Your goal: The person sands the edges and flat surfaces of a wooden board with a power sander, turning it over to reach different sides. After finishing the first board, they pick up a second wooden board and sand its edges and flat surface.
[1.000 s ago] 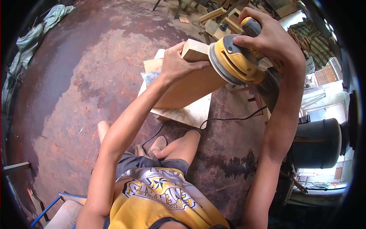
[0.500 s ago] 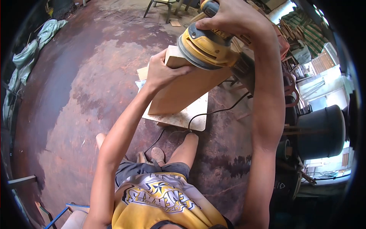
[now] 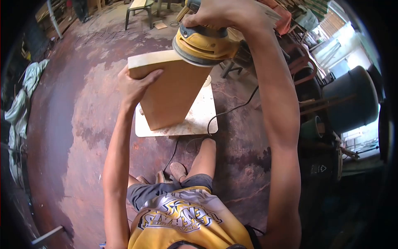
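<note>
A flat wooden board [image 3: 172, 89] stands on edge, tilted, on a white-topped small table [image 3: 203, 114]. My left hand [image 3: 139, 85] grips its upper left corner, with the thumb across the broad face. A yellow and black sander [image 3: 205, 43] rests its round pad against the right part of the board's top edge. My right hand [image 3: 219, 14] is wrapped round the top of the sander, and some of its fingers are cut off by the frame's upper edge. The sander's black cable [image 3: 236, 108] hangs down and curls beside the table.
A stool [image 3: 140, 12] stands at the far top, near a small wood piece [image 3: 160, 25] on the floor. Light sacks [image 3: 31, 79] lie on the left. At right are a red-brown chair [image 3: 304, 64] and a large dark barrel [image 3: 350, 99]. My legs are just below the table.
The view has shifted. The board now shows more of its face and top edge, with my left hand farther left of the sander. The sander sits farther left in the view.
</note>
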The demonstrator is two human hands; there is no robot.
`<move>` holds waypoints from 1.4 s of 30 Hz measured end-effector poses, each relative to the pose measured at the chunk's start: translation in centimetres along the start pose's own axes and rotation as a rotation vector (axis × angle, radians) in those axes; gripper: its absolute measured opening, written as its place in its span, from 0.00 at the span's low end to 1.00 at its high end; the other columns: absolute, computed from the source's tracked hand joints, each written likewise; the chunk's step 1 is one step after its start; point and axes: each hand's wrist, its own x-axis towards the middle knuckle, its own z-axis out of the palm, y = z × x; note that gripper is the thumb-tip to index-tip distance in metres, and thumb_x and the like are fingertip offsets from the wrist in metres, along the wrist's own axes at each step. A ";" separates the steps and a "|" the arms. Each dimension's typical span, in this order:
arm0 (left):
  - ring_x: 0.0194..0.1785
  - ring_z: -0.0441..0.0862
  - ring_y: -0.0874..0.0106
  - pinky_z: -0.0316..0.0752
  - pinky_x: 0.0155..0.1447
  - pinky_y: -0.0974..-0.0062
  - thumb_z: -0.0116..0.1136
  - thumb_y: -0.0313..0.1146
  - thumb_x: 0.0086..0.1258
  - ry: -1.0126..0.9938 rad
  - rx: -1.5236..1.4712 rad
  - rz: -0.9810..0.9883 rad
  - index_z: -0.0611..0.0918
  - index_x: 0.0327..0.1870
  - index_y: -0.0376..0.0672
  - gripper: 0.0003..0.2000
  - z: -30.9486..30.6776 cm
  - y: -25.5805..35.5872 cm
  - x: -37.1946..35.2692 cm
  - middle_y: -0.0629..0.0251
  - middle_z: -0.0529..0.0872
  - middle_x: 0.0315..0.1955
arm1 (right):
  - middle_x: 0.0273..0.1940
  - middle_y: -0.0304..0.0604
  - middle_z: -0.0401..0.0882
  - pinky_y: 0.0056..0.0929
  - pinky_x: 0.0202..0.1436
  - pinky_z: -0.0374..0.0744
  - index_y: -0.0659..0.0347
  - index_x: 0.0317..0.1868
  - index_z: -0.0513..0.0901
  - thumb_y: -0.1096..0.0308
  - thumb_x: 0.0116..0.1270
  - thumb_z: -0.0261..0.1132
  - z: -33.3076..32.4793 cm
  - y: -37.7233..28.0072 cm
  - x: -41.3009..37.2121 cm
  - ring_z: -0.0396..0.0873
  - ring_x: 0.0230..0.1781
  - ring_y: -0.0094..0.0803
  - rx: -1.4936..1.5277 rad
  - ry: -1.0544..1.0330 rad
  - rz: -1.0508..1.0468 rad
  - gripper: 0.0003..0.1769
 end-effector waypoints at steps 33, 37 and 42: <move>0.39 0.88 0.78 0.85 0.46 0.76 0.82 0.28 0.57 0.010 0.009 0.052 0.89 0.44 0.34 0.16 -0.8 -1.0 -0.1 0.64 0.92 0.37 | 0.52 0.55 0.88 0.42 0.59 0.83 0.53 0.64 0.82 0.54 0.50 0.73 0.4 1.5 0.9 0.86 0.54 0.47 0.021 0.018 0.003 0.38; 0.39 0.88 0.78 0.85 0.46 0.77 0.82 0.28 0.57 0.022 -0.008 0.062 0.88 0.44 0.34 0.16 -0.7 -1.0 0.0 0.64 0.92 0.37 | 0.53 0.55 0.88 0.42 0.59 0.83 0.53 0.64 0.82 0.53 0.50 0.73 1.0 1.6 1.6 0.86 0.54 0.47 -0.028 0.010 0.007 0.38; 0.38 0.88 0.78 0.84 0.46 0.77 0.81 0.27 0.58 0.033 0.003 0.056 0.89 0.44 0.33 0.15 -0.8 -1.0 0.0 0.64 0.92 0.36 | 0.52 0.55 0.88 0.42 0.59 0.83 0.52 0.64 0.83 0.53 0.50 0.73 0.4 1.3 0.8 0.86 0.54 0.48 -0.011 -0.010 0.028 0.37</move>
